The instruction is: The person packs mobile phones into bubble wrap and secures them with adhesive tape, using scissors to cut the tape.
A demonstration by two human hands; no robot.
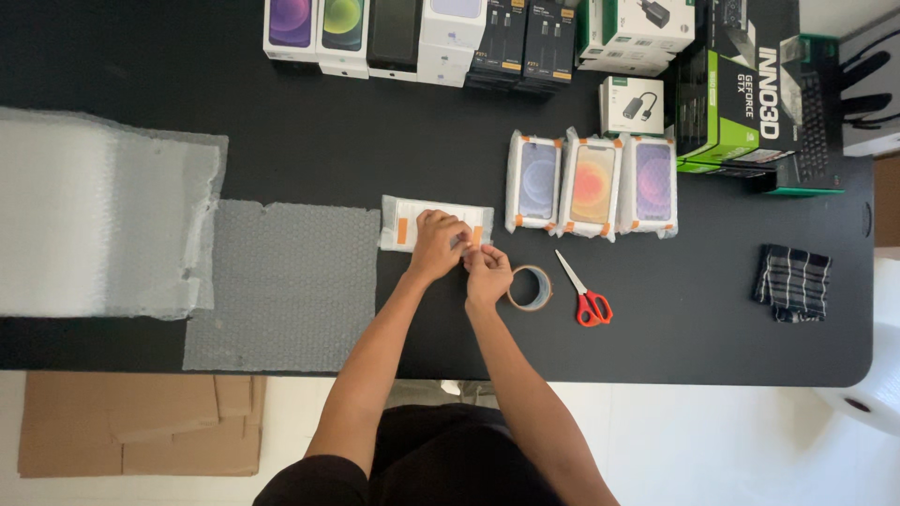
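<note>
A small box wrapped in bubble wrap (412,217) lies on the black table (675,347), with orange tape strips on it. My left hand (438,245) presses down on the wrapped box's right part. My right hand (487,272) touches the box's right end beside an orange tape strip, fingers pinched there. A roll of tape (531,288) lies just right of my right hand. Red-handled scissors (585,294) lie further right.
Three wrapped phone boxes (591,184) sit side by side behind the scissors. A cut sheet of bubble wrap (281,286) and a big roll of it (94,215) lie left. Product boxes (422,37) line the far edge. A striped cloth (793,281) lies right. Cardboard (141,424) is on the floor.
</note>
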